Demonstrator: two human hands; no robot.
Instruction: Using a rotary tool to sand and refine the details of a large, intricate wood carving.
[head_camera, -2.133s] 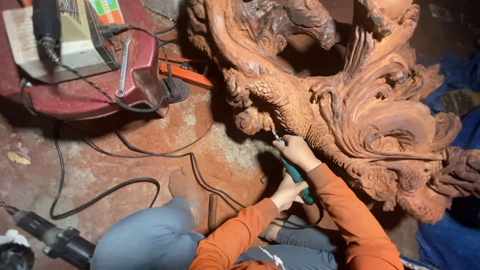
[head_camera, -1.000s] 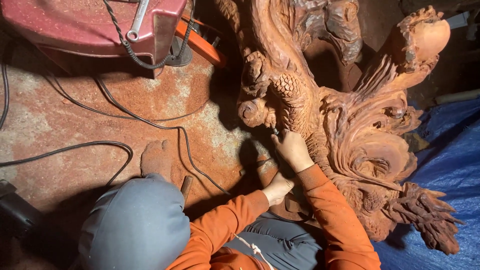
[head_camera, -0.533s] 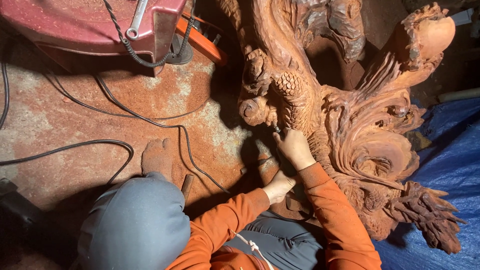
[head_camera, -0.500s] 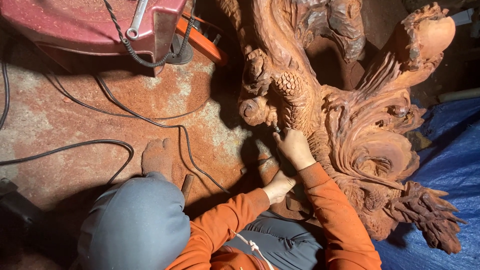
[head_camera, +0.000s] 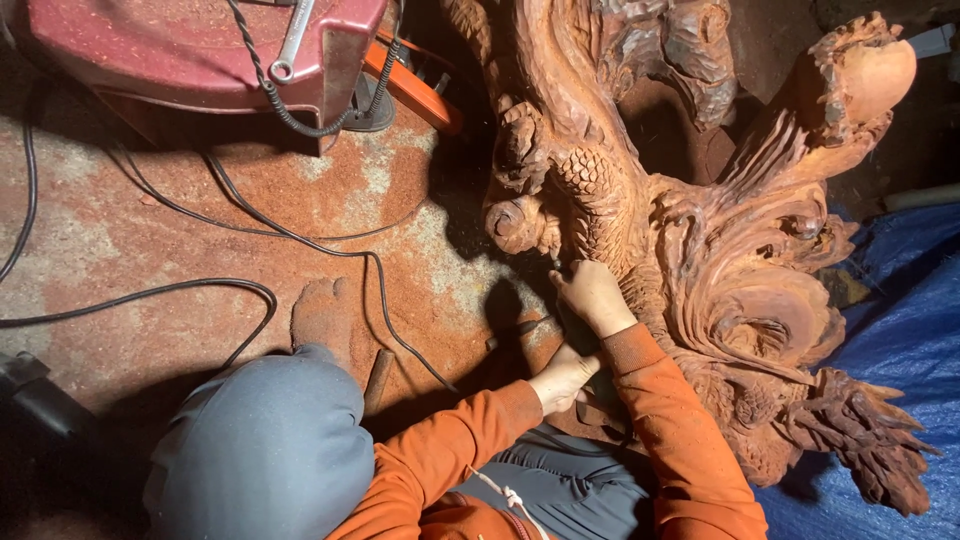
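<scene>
A large reddish wood carving (head_camera: 700, 220) with scales and curling swirls fills the upper right. My right hand (head_camera: 592, 296) is closed around the front of a slim rotary carving tool, its tip pressed at the scaled part of the carving. My left hand (head_camera: 562, 378) grips the tool's rear end just below, mostly in shadow between the two hands. Both sleeves are orange. My bare foot (head_camera: 322, 312) rests on the dusty floor to the left, above my grey-trousered knee (head_camera: 262, 450).
Red sawdust covers the floor (head_camera: 150, 240). Black cables (head_camera: 250, 225) loop across it. A dark red stool or box (head_camera: 200, 50) with a wrench on top stands at the upper left. A blue tarp (head_camera: 900, 330) lies at the right.
The view shifted since 2.1 s ago, and the green tool body seen then is now hidden. In the last second my hands have stayed at the same spot on the carving.
</scene>
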